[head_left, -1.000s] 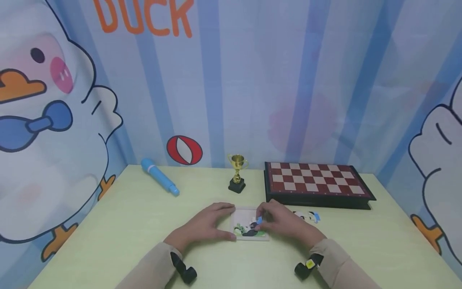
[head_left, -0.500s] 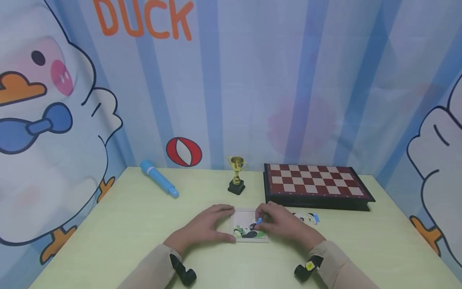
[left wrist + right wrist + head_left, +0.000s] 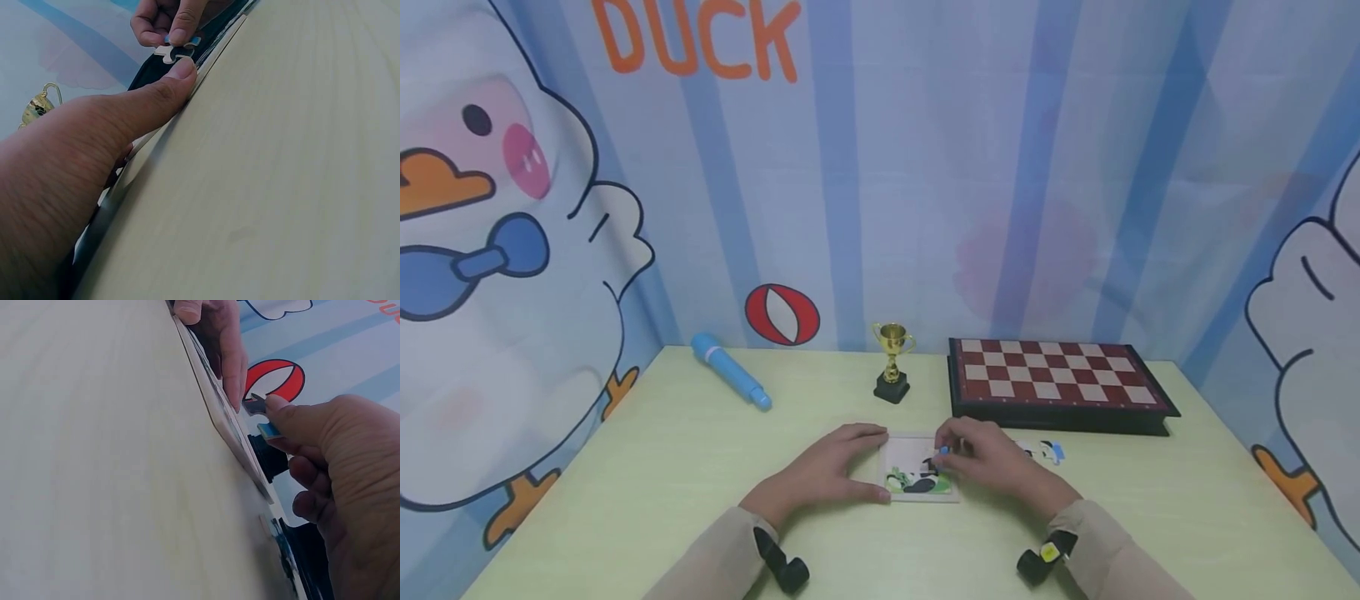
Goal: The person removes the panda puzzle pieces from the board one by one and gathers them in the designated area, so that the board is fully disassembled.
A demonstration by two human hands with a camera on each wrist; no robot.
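A small puzzle tray lies flat on the table, its lower part filled with panda-patterned pieces. My left hand holds the tray at its left side, thumb at the near corner and fingers at the far corner. Above the tray's right part, my right hand pinches a small jigsaw piece with blue, white and dark parts between thumb and fingers. The piece looks tilted and raised off the tray in the right wrist view. My fingers cover most of it in the head view.
Loose puzzle pieces lie right of the tray, partly behind my right hand. Behind them sits a chessboard box. A gold trophy cup stands beyond the tray, and a blue toy microphone lies at the back left.
My right hand has shifted slightly right and lifted a little with the jigsaw piece, baring more of the pieces in the tray. The left hand stays put.
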